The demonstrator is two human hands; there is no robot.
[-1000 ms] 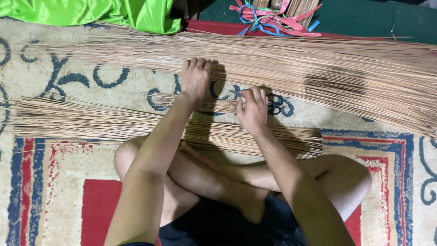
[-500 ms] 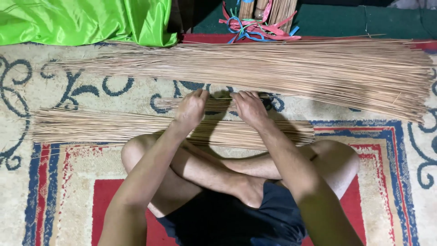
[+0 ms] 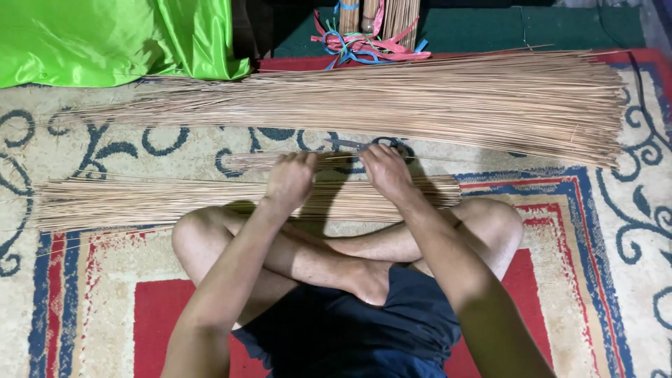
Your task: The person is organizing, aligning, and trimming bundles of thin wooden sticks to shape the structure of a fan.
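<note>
I sit cross-legged on a patterned rug. My left hand (image 3: pixel 290 180) and my right hand (image 3: pixel 387 173) are both closed around a small bundle of thin tan sticks (image 3: pixel 248 161) that lies crosswise just past my knees. A wider layer of the same sticks (image 3: pixel 140 201) lies in front of my legs, reaching left. A large pile of long sticks (image 3: pixel 434 101) stretches across the rug further away. Dark-handled scissors (image 3: pixel 374 145) rest on the rug just beyond my right hand.
Bright green shiny fabric (image 3: pixel 105 38) lies at the far left. Tied stick bundles with pink and blue ribbons (image 3: pixel 371 35) stand at the far middle on a dark green surface. The rug (image 3: pixel 581 231) has red, blue and cream borders.
My left hand drew back from the far pile toward me. Both hands came together and closed on the small bundle. The view shifted slightly.
</note>
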